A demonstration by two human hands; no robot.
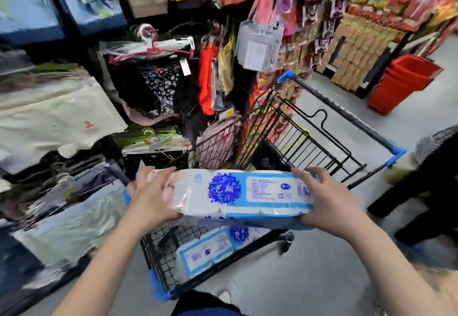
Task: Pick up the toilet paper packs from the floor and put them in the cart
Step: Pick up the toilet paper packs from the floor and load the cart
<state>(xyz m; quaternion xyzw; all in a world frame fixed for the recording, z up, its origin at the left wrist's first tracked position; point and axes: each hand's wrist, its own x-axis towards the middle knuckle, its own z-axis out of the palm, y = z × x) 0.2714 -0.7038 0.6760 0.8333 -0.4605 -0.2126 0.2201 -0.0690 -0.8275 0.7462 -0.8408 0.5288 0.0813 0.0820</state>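
The left hand (151, 195) and right hand (327, 201) clasped the ends of a long white-and-blue plastic-wrapped toilet paper pack (238, 193), its long axis running nine-to-three above the black wire cart (307, 127), where apparently another pack (210, 248) lay.

Single head-worn wide-angle view, looking forward and steeply down, close above the cart (347, 117), shop floor (322, 278) beneath

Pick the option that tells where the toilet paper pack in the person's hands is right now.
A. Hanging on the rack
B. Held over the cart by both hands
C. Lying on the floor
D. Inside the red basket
B: the left hand and right hand grip the ends of the toilet paper pack above the cart.
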